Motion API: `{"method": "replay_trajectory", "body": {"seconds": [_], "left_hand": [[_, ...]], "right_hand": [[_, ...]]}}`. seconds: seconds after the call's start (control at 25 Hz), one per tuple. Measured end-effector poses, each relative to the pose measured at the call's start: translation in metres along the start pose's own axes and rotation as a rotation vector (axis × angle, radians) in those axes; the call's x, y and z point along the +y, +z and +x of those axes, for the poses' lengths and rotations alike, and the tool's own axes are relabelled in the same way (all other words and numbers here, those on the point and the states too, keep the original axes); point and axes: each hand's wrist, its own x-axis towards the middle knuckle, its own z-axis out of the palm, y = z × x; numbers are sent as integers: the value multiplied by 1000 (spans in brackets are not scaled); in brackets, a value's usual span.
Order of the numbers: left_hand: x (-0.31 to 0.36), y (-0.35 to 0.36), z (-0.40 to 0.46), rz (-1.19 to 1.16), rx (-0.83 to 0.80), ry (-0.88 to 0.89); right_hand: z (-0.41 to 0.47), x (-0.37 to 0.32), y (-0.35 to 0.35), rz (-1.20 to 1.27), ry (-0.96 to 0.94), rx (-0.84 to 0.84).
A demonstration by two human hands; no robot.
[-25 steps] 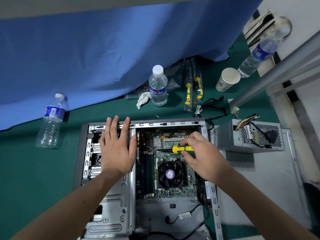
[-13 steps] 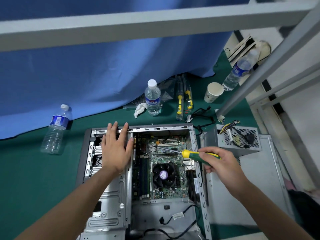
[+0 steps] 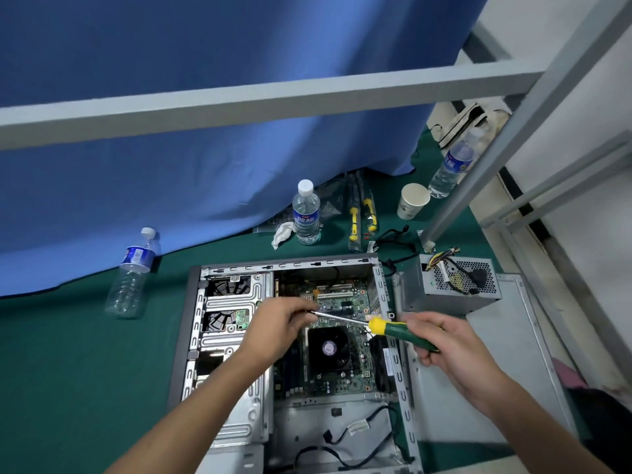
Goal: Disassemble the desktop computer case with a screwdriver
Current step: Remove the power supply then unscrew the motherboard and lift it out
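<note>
Right hand (image 3: 455, 343) grips screwdriver (image 3: 393, 328); left hand (image 3: 280, 323) apparently pinches tip; labels unreadable.

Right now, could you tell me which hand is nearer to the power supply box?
Right. The right hand grips the screwdriver just below the power supply box; the left hand pinches the tip farther left.

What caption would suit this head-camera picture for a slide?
Right hand grips a green-and-yellow screwdriver while left hand pinches its tip above the open computer case.
</note>
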Motion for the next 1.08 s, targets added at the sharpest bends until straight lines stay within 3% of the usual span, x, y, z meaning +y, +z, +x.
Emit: {"method": "replay_trajectory", "body": {"seconds": [0.12, 0.2, 0.32, 0.4, 0.52, 0.64, 1.0, 1.08], "left_hand": [[2, 2, -8, -497, -19, -245], [7, 5, -15, -784, -78, -404], [13, 10, -27, -1003, -169, -502], [21, 13, -33, -1083, -208, -516], [32, 21, -41, -1080, -248, -477], [38, 27, -50, -1017, -279, -401], [44, 37, -75, -720, -332, -465], [34, 40, -80, -412, -202, -366]], "right_hand": [[-14, 5, 2, 149, 115, 20], [-24, 10, 4, 267, 233, -68], [-40, 13, 19, 348, 286, -310], [-43, 11, 39, 268, 225, -318], [-41, 2, 70, 126, 44, -140], [-38, -3, 89, 14, -86, -72], [-48, 23, 84, -220, -123, -12], [-48, 32, 62, -187, -115, 90]]}}
